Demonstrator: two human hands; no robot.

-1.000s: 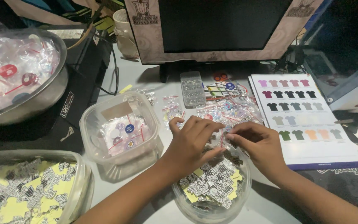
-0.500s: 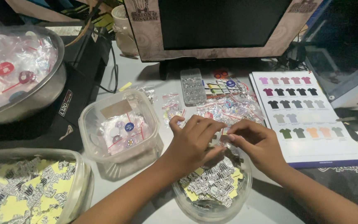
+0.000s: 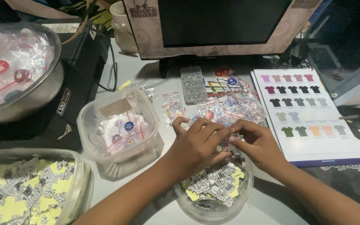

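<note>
I sat at a pale grey tabletop in dim light, most of the brightness falling on its middle. At twelve o'clock a dark monitor in a pale patterned frame stood switched off. A black box with a cable sat at ten o'clock. At two o'clock the surroundings sank into shadow, and a dark patterned mat covered the tabletop at four o'clock.

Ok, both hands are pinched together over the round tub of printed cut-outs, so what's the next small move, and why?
Probably shift the left hand aside to the open square tub. Both hands, the right hand too, pinch something small and largely hidden above the round tub of cut-outs, and the square tub already holds similar clear packets with round badges. What exactly is pinched cannot be told.
</note>
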